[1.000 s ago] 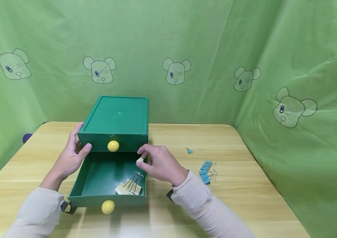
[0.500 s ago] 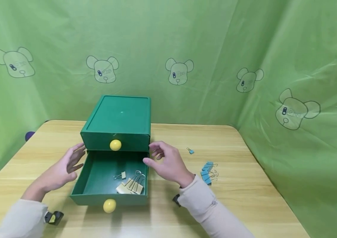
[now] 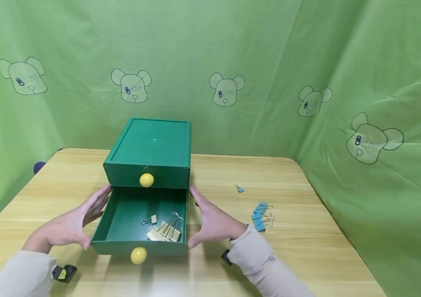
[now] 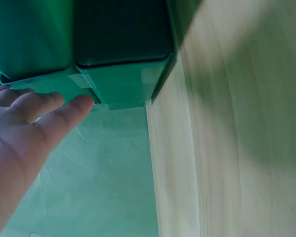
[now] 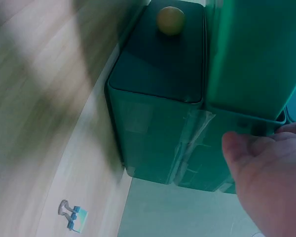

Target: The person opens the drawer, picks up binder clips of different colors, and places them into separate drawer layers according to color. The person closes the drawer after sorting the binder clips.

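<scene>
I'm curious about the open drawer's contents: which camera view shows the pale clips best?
The head view: it looks down into the open drawer, so the pale clips, one small, others larger, show plainly. Both wrist views see the drawer from outside and show none of them.

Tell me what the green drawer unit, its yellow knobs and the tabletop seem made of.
Green drawer unit: probably plastic, satin, with a smooth, even sheen.
Yellow knobs: glossy, catching bright highlights; plastic or painted wood, unclear.
Tabletop: wood or printed laminate, slightly shiny, with visible grain.

Bear-head prints on green curtain: faint lettering, initial Q, rest blurred.
</scene>
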Tool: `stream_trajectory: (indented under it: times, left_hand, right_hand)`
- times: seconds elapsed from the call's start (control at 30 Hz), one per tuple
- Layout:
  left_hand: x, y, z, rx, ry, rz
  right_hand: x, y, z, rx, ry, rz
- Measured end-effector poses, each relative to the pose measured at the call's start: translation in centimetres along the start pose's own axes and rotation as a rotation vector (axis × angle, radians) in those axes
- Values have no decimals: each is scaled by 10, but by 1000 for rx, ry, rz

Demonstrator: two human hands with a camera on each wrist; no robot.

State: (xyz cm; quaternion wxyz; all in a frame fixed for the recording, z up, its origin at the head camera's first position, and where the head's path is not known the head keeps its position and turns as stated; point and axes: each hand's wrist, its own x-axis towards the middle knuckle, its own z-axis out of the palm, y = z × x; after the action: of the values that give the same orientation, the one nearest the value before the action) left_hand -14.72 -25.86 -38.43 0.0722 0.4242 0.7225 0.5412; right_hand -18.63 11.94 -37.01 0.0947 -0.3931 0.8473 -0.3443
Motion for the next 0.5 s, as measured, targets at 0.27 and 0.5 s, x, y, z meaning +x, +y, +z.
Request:
stream_trajectory:
  times: [0.27,0.5]
  left_hand:
    - [-2,-2,-3,-71,8,-51]
    - [-3,-6,-6,-86,31,-123]
  right_hand:
    - [2,-1,1,-28,10,24]
    - [2,-3,4,-48,-32,8]
